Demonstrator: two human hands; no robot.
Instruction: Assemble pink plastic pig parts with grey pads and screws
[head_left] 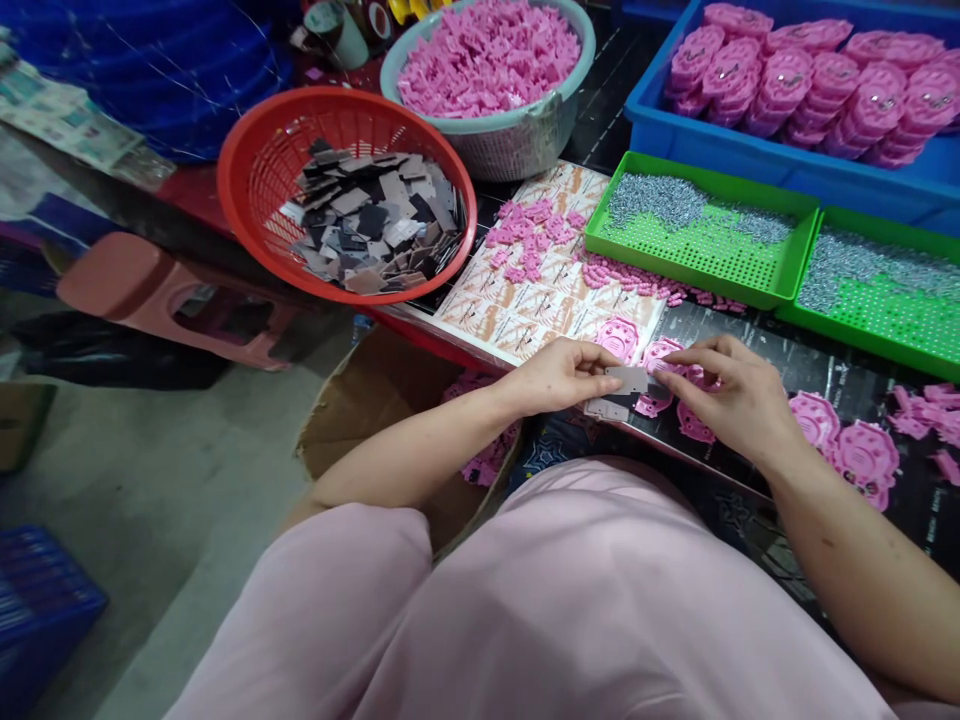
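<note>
My left hand (559,375) pinches a small grey flat plate (628,379) at the table's front edge. My right hand (727,395) meets it from the right, fingertips closed on the same plate's other end. A second grey plate (607,409) lies just below it. Pink round plastic parts (619,335) rest on the table under and beside both hands, with more of these pink round parts (847,440) to the right.
A red basket (247,160) of grey plates and a grey basin (517,140) of small pink pieces stand at the back. Two green trays (697,275) hold metal screws. A blue crate (750,150) holds stacked pink parts. A cardboard box (375,400) sits below the table.
</note>
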